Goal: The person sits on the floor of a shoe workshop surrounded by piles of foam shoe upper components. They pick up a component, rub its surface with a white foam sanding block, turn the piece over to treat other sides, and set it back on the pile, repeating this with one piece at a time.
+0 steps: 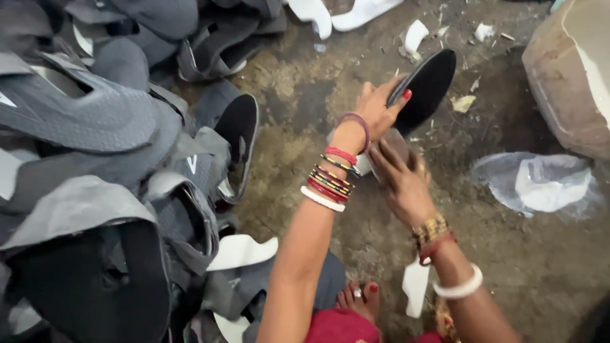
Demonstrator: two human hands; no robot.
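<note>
1. Left of the black insole (424,89), and this is the head view, a big heap of grey shoe uppers (95,165) fills that whole side, piled high and spilling toward the middle of the dirt floor (298,101).
2. Closest to the insole from that heap lies a grey upper with a black lining (238,136), well apart from it across bare ground.
3. Above the insole, white sole pieces (356,11) and small white scraps (416,35) litter the floor; to its right sits a worn brown drum (569,76), and below that a crumpled clear plastic bag (540,184).
4. Now the hands: the left hand (376,109) grips the insole at its lower end, thumb on the dark face, holding it tilted up and away.
5. Just below the insole, the right hand (403,184) has its fingers bent over a small greyish object (389,147), too blurred to name; whether it truly grips it, I cannot tell.
6. Below the insole, near the person's bare foot (361,298), lies a white flat piece (416,286).
7. Open room: bare floor lies left of the insole up to the heap, and below the bag on the right.
</note>
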